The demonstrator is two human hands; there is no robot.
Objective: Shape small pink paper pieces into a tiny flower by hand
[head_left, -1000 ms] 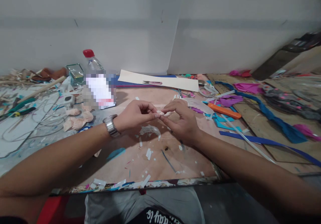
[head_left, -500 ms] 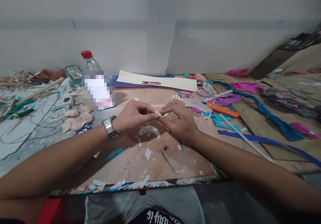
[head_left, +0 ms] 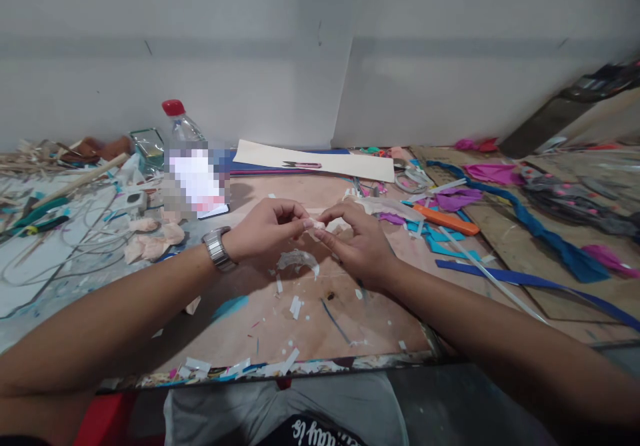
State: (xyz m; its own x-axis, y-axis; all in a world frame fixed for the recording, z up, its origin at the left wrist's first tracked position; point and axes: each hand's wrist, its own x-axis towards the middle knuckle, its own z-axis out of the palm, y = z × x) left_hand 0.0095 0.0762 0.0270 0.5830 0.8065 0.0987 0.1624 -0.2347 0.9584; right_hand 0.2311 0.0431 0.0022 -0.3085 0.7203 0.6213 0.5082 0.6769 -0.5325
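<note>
Where the fingertips of the left hand (head_left: 263,234) and right hand (head_left: 364,245) meet, they pinch a small pale piece (head_left: 315,225) between them. It looks light, soft and easily torn, so a gentle hold at its edges probably suits it; slipperiness I cannot judge. Beyond the grip, leftward, stands a clear bottle (head_left: 187,128) under a red cap (head_left: 173,107), its contents obscured by blur. Far right of the grip, a grey box-like holder (head_left: 543,125) tilts, dark items (head_left: 607,81) at its upper end indistinct.

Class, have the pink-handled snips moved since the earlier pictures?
No: judged against the wall seam, the snips lie in the same place on the pale strip.
</note>
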